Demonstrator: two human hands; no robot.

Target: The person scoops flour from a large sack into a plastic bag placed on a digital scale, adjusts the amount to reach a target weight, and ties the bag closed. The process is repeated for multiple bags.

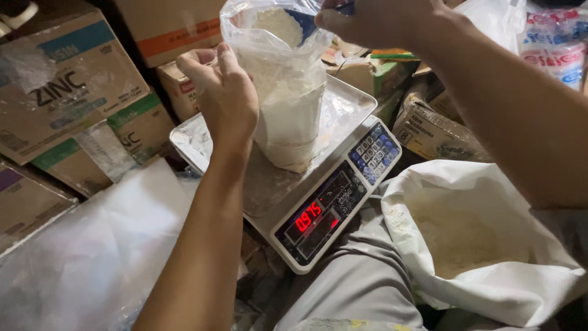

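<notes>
Powder-filled clear plastic bag (pixel 288 92) stands upright on the steel pan of a digital scale (pixel 318 202), its long axis vertical and its mouth open at the top. The left hand (pixel 223 92) sits just left of the bag, fingers (pixel 205 61) curled around the bag's upper edge and pinching the plastic to hold the mouth open. The right hand (pixel 373 21) is above and to the right of the bag's mouth, fingers closed around the handle of a blue scoop (pixel 304 24); the scoop's bowl, heaped with white powder, is tipped inside the mouth. The right hand is the nearer one to the opening; nothing stands between scoop and bag.

Right of the scale and lower, a large white sack (pixel 484 245) lies open with more white powder inside. Cardboard boxes (pixel 67 86) are stacked left of and behind the scale. A sheet of clear plastic (pixel 98 251) lies lower left. The person's grey-clad knee (pixel 355 282) shows just below the scale's red display.
</notes>
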